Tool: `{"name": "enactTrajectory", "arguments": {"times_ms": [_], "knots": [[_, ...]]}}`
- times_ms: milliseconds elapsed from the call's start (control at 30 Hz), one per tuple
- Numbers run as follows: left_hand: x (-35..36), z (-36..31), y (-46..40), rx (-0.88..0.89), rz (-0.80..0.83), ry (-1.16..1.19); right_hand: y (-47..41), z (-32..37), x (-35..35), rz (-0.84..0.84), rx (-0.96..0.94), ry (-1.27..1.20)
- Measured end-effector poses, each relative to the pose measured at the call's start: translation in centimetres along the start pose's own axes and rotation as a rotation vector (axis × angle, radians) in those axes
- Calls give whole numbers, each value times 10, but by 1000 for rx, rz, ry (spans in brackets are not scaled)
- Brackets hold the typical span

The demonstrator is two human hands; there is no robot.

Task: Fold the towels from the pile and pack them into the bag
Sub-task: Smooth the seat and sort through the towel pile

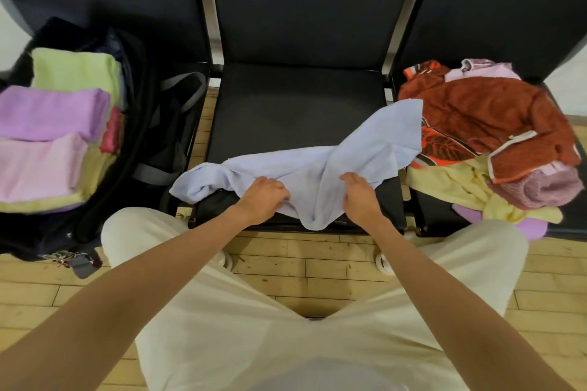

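A: What are the hands doing?
B: The left hand (265, 200) grips a bunch of the light blue towel (320, 162), with its fingers curled into the cloth. The right hand (360, 197) lies on the same towel. Its fingertips are tucked into the folds, so I cannot tell if it pinches or just presses.

A: Where is the towel?
B: It lies crumpled across the front of the middle black seat (286, 105). One corner hangs over the front edge, between the two hands. Another corner reaches right and touches the pile (489, 136).

A: What else is around?
B: The biggest thing is the row of black seats with tall dark backs. The seat looks smooth and flat. Below is a wooden floor (317, 267) made of pale planks.
On the left seat sits the open black bag (133, 124). Folded towels lie inside it: a green one (76, 71), a purple one (50, 113) and a pink one (38, 165). They look soft and fluffy, in neat blocks.
On the right seat is the messy pile. A rust-red towel (482, 111) sits on top, over yellow and purple ones.

A: Is anything in the way?
B: The person's own knees in cream trousers (254, 327) sit close to the seat.
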State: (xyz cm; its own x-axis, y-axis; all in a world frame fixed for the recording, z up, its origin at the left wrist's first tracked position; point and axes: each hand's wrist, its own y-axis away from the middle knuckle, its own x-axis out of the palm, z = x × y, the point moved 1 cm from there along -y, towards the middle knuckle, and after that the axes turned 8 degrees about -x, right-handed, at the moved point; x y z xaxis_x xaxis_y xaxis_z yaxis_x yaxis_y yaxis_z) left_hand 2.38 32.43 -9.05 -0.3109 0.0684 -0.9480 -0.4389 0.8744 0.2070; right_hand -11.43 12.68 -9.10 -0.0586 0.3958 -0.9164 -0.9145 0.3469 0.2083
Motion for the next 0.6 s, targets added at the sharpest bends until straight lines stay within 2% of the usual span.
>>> {"name": "enactTrajectory", "arguments": {"times_ms": [100, 267, 400, 500, 600], "knots": [[-1, -2, -8, 30, 4, -88, -12, -21, -9, 14, 58, 90], [-3, -13, -12, 11, 123, -219, -24, -40, -15, 70, 53, 245], [-6, -14, -11, -80, 165, -170, -31, -39, -23, 81, 32, 339], [-15, -14, -10, -227, 141, -101, -30, -41, -27, -19, 6, 336], [-35, -9, -9, -465, 3, 16, -22, -39, -30, -261, 14, 169]]}}
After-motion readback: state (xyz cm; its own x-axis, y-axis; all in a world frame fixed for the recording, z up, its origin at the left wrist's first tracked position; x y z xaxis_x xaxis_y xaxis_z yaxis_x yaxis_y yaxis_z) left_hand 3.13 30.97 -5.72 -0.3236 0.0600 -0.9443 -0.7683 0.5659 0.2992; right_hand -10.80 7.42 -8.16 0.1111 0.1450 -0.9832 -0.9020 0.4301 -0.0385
